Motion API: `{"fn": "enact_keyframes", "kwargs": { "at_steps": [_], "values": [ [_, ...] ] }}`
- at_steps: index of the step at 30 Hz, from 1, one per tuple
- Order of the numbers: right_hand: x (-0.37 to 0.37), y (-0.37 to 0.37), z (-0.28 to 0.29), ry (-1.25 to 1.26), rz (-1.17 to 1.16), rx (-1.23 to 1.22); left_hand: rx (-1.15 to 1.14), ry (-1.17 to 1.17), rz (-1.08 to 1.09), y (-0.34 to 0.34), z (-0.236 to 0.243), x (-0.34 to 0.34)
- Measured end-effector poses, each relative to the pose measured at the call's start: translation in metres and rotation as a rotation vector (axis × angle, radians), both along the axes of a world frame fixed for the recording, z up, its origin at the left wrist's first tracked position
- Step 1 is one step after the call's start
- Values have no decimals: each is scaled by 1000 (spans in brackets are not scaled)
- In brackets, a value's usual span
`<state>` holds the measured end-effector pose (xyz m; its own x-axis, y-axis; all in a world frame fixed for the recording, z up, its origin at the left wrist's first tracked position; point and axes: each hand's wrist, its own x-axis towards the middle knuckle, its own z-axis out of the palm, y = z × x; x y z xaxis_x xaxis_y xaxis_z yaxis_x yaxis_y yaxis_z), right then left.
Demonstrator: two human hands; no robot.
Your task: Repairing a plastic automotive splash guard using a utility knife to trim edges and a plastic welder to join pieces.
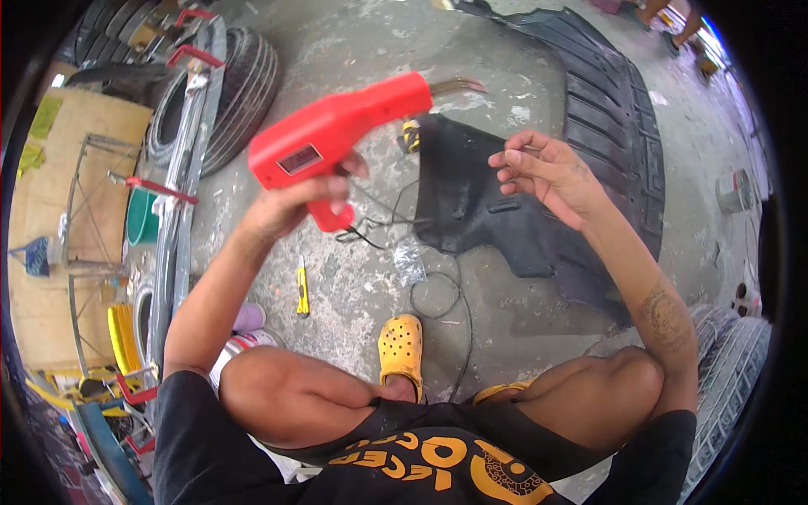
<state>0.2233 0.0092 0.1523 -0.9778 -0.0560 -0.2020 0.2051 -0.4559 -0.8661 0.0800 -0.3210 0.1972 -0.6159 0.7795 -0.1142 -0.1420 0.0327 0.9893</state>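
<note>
My left hand (316, 192) is closed round the handle of a red hot stapler gun (337, 118), held up to the left of centre. Two thin metal prongs stick out of its nose toward the upper right, and a dark cord leaves the handle's base. To the right, my right hand (543, 172) is raised with thumb and fingertips pinched together; whatever they hold is too small to make out. Below and beyond that hand, a black moulded plastic panel (471, 198) lies on the floor, and the hand does not appear to touch it.
A yellow box cutter (303, 290), a clear plastic bag (410, 263) and a looping cord (461, 311) lie on the concrete floor. A metal rack (181, 185) and a tyre (244, 101) stand at left. More tyres (732, 379) are at lower right, and a can (735, 192) is at far right.
</note>
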Motion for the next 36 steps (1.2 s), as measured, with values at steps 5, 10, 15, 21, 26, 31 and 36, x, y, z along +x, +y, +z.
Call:
{"fn": "enact_keyframes", "kwargs": {
  "at_steps": [5, 10, 15, 21, 26, 31, 36],
  "values": [
    [20, 5, 6, -22, -67, -5, 204, -332, -207, 24, -47, 10],
    [46, 22, 8, 8, -122, 20, 289, -484, -243, 29, -77, 15],
    [50, 22, 13, 34, -133, 36, 145, -271, -225, 31, -66, 16],
    [46, 24, 7, -18, -165, -54, 21, 92, -203, 44, -55, 26],
    [39, 21, 4, -46, -156, -165, -29, 110, -203, 41, -50, 27],
    [36, 20, 3, -16, -157, -195, 15, 71, -175, 38, -60, 23],
    [34, 21, -3, 40, -173, -210, 73, -34, -155, 40, -60, 20]
  ]
}}
